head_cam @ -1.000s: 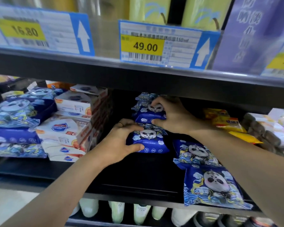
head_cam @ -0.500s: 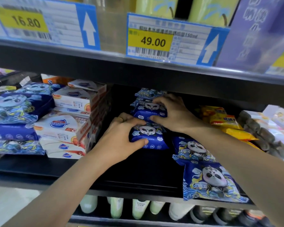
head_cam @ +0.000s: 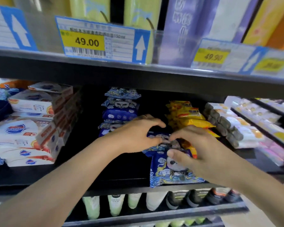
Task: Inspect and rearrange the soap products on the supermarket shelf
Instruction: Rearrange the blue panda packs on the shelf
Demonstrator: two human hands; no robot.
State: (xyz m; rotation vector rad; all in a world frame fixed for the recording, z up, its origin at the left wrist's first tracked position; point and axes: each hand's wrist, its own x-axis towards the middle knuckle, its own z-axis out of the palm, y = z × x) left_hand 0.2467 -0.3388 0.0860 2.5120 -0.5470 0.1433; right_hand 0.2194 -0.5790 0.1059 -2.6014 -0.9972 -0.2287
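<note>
Dark blue panda-print soap packs lie on the black shelf [head_cam: 118, 171]. One row is stacked toward the back in the middle [head_cam: 120, 112]. A second row runs forward on the right, ending with a pack [head_cam: 172, 174] at the shelf's front edge. My left hand [head_cam: 136, 133] and my right hand [head_cam: 193, 149] meet over a middle pack [head_cam: 164, 139] of that second row. The left fingers curl round its far left end. The right thumb and fingers pinch its near right side, and the thumb lies over the top of the front pack. The view is blurred by motion.
White boxed soaps [head_cam: 31, 133] are piled at the left, yellow packs [head_cam: 188, 115] sit just right of my hands, and pale wrapped bars [head_cam: 246, 126] fill the far right. The upper shelf lip with price tags [head_cam: 97, 41] hangs overhead. Bottles [head_cam: 115, 205] stand on the shelf below.
Both hands have left the middle stack of panda packs and moved right and forward onto a pack in the second row. The view has shifted right.
</note>
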